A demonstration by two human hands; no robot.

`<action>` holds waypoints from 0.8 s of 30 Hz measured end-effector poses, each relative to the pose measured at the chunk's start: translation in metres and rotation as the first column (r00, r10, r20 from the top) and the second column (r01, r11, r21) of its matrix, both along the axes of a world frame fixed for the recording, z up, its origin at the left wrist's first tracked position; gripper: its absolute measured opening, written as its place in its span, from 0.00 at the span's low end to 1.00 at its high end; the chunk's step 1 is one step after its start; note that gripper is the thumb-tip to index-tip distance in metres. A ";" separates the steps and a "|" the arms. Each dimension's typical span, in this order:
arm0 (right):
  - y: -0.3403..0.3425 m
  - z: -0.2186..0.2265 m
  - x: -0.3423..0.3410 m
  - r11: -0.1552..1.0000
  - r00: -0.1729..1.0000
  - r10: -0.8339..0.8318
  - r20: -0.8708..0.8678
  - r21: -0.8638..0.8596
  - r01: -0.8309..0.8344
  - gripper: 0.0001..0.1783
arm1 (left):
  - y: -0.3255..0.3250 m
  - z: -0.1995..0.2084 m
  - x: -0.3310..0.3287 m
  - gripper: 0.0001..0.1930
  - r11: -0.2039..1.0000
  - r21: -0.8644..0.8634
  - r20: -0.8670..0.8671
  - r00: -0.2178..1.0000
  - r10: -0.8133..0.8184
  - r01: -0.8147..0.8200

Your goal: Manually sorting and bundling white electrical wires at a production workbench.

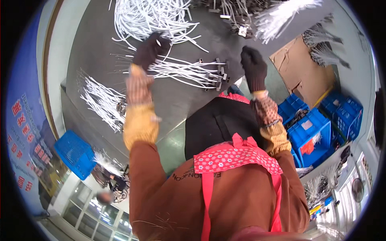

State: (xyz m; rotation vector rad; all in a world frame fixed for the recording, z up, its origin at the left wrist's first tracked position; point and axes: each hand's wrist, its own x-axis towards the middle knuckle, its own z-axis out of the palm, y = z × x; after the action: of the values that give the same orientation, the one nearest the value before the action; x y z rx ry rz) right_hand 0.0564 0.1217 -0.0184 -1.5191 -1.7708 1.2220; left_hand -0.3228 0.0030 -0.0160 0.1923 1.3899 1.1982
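My left hand [150,50], in a dark glove, is closed at the near edge of a large heap of white wires [150,18]. A thin white wire shows at its fingers and seems to be held there. Just below it lies a row of white wires [181,72] with dark connectors [220,75] at their right ends. My right hand [254,66], gloved too, is curled closed to the right of those connectors, close to the table edge. Whatever its fingers may hold is hidden.
More white wires [102,102] lie at the table's left, and a white bundle [283,18] at the far right beside dark connectors [239,18]. Flattened cardboard [301,68] carries wire bunches [327,44]. Blue crates [307,130] stand at my right, a blue basket [76,154] at lower left.
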 end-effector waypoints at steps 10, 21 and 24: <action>0.105 0.018 -0.030 0.896 0.766 0.304 0.566 0.105 -0.432 0.31 | -0.016 0.087 0.207 0.33 0.959 0.186 0.027 0.977 0.213 -0.215; 0.085 0.011 0.026 0.841 0.914 0.210 -0.346 -0.414 -0.350 0.13 | 0.089 0.044 0.254 0.15 0.967 0.056 -0.139 0.957 0.255 -0.250; 0.061 0.026 0.032 0.934 0.952 0.248 -0.178 -0.217 -0.284 0.13 | 0.128 0.015 0.267 0.16 0.981 0.054 -0.083 0.978 0.191 -0.187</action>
State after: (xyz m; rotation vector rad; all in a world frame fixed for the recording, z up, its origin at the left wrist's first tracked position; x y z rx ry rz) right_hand 0.0879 0.1832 0.0076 -1.2987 -1.8254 1.6925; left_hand -0.0554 0.1306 -0.0006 0.1491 1.4839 1.3940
